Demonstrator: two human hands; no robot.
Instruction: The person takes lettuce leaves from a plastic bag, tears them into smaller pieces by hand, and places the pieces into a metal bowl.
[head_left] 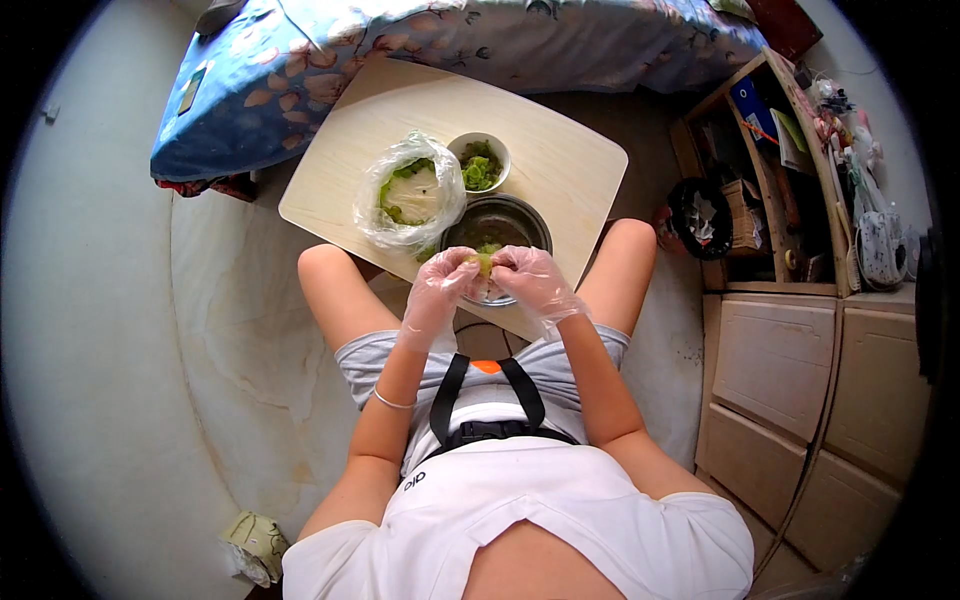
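Both my hands wear clear plastic gloves and meet over the near rim of a metal bowl [546,225]. A small piece of green leafy vegetable [484,264] is pinched between my left hand [440,287] and my right hand [535,282], each with fingers closed on it. More green bits lie in the dark interior of the metal bowl. Just behind it stands a white bowl [507,165] with green leaves inside. To the left, a clear plastic bag [372,215] lies opened out, with leaves round its inner edge. The exact kind of vegetable is too small to tell.
The low pale table [570,145] carries the bowls and bag between my knees. Behind it is a bed with a blue floral cover [270,85]. At right stand a wooden shelf [765,190], a black-lined bin [700,220] and cabinets [770,360].
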